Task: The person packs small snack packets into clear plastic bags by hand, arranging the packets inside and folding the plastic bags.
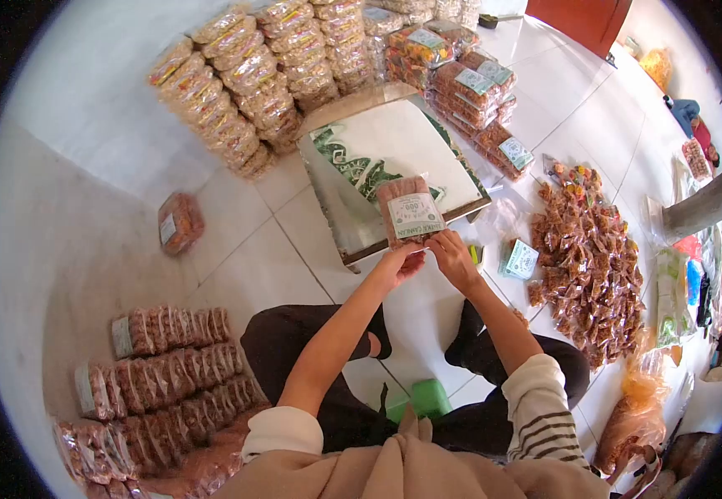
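Note:
A clear plastic packet of brown snacks [396,193] with a pale green printed label lies on a low white-topped table [386,137], its near end at the table's front edge. My left hand [404,263] is closed at the near left corner of the packet. On the right of that same end, my right hand [452,258] pinches the plastic, close to the left. Just right of my right hand is a small yellow-green object [476,254], too partly seen to name. A stack of printed labels [519,259] rests on the floor farther right.
Tall stacks of bagged snacks [240,62] stand against the wall behind the table. Labelled packets [470,87] are piled at back right. Many small snack bags [589,258] are heaped on the right floor. Rows of packets [165,374] lie at left, below a single packet [181,223].

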The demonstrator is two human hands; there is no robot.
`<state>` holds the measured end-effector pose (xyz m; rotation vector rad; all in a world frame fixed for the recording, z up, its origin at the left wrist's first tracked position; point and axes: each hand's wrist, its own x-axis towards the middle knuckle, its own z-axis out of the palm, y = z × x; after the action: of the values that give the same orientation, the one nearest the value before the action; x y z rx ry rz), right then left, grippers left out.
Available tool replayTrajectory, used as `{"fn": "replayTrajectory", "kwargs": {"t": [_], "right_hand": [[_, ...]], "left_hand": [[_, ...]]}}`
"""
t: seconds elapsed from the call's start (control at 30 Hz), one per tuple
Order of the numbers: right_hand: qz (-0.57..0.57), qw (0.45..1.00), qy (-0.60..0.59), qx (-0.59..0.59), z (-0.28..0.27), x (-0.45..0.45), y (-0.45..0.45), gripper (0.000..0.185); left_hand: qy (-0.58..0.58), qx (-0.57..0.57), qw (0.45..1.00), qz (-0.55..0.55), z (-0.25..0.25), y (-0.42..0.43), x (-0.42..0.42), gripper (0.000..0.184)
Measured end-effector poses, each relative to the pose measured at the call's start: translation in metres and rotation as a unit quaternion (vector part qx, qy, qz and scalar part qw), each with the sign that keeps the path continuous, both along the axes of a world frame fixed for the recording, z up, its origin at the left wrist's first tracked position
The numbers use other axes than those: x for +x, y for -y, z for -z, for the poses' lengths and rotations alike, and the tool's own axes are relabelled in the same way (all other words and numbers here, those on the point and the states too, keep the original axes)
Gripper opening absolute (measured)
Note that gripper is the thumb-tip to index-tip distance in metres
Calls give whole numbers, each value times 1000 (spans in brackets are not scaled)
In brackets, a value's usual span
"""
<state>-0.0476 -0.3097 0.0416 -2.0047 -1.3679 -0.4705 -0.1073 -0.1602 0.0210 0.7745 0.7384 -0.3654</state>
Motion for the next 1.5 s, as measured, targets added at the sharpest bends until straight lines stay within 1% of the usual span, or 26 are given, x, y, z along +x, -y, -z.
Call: {"fn": "replayTrajectory", "kwargs": {"t": [0.07, 0.23, 0.3, 0.33, 0.37, 0.4, 0.43, 0.5, 0.53, 0.57, 0.63, 0.7, 0.77, 0.8, 0.83, 0.87, 0.9, 0.93, 0.97, 1.03, 1.13, 1.17, 1.23, 1.3, 1.37, 1.5], "right_hand": [[6, 1000, -4, -7, 12, 10, 0, 19], [47, 997, -57, 10, 39, 30, 5, 23], [68, 995, -72, 23, 54, 33, 15, 24], [245, 951, -155, 109, 66, 30, 24, 25], [409, 863, -226, 194, 80, 29, 27, 26], [488, 826, -233, 158, 109, 31, 41, 38], [493, 823, -237, 151, 132, 30, 54, 38], [576, 774, -261, -14, 177, 33, 64, 61], [575, 763, -291, -44, 187, 37, 68, 74], [572, 764, -294, -45, 197, 40, 66, 74], [553, 763, -308, -132, 197, 45, 60, 71], [544, 771, -299, -144, 208, 51, 62, 64], [502, 808, -279, -134, 209, 53, 65, 54], [473, 850, -219, -74, 200, 50, 66, 45], [472, 852, -216, -75, 179, 47, 65, 45], [447, 810, -367, 98, 158, 42, 59, 42], [395, 723, -502, 262, 143, 37, 54, 39], [413, 764, -398, 294, 126, 37, 46, 37], [338, 708, -461, 415, 107, 31, 43, 36], [235, 642, -601, 415, 74, 21, 44, 36], [149, 618, -730, 249, 42, 5, 28, 38], [148, 622, -728, 246, 36, 3, 23, 38], [111, 571, -788, 204, 27, 3, 12, 40], [94, 556, -799, 208, 32, 7, 9, 41], [124, 494, -838, 199, 30, 15, 6, 42], [118, 484, -843, 200, 32, 19, 3, 42]], "left_hand": [[40, 26, 999, -25, 10, 2, 10, 12], [-6, 46, 998, -42, 27, 8, 41, 13], [7, 46, 994, -97, 32, 9, 50, 14], [9, 55, 992, -109, 28, 14, 52, 15], [4, 53, 993, -105, 25, 15, 55, 15], [-10, 53, 992, -117, 27, 16, 56, 16], [-25, 50, 990, -128, 30, 20, 55, 17], [-20, 58, 990, -131, 35, 22, 57, 16], [-11, 62, 988, -139, 35, 27, 58, 15], [-13, 64, 988, -141, 35, 27, 58, 15], [-17, 76, 987, -143, 33, 30, 57, 17], [-16, 73, 988, -135, 34, 27, 56, 18], [-12, 67, 990, -125, 34, 27, 56, 19], [-10, 61, 990, -131, 31, 27, 57, 18], [-7, 52, 989, -138, 29, 28, 57, 17], [-5, 52, 988, -144, 28, 28, 58, 17], [-6, 43, 991, -127, 31, 26, 57, 18], [-7, 34, 993, -111, 30, 24, 57, 18], [-5, 35, 992, -120, 28, 22, 57, 18], [-20, 42, 994, -99, 20, 24, 59, 18], [-27, 62, 993, -95, 19, 22, 60, 16], [-26, 64, 993, -95, 21, 20, 59, 14], [-16, 64, 994, -86, 24, 17, 56, 13], [-10, 66, 995, -77, 28, 13, 53, 13], [-22, 79, 995, -65, 34, 13, 53, 13], [-42, 86, 994, -56, 30, 14, 52, 10]]}}
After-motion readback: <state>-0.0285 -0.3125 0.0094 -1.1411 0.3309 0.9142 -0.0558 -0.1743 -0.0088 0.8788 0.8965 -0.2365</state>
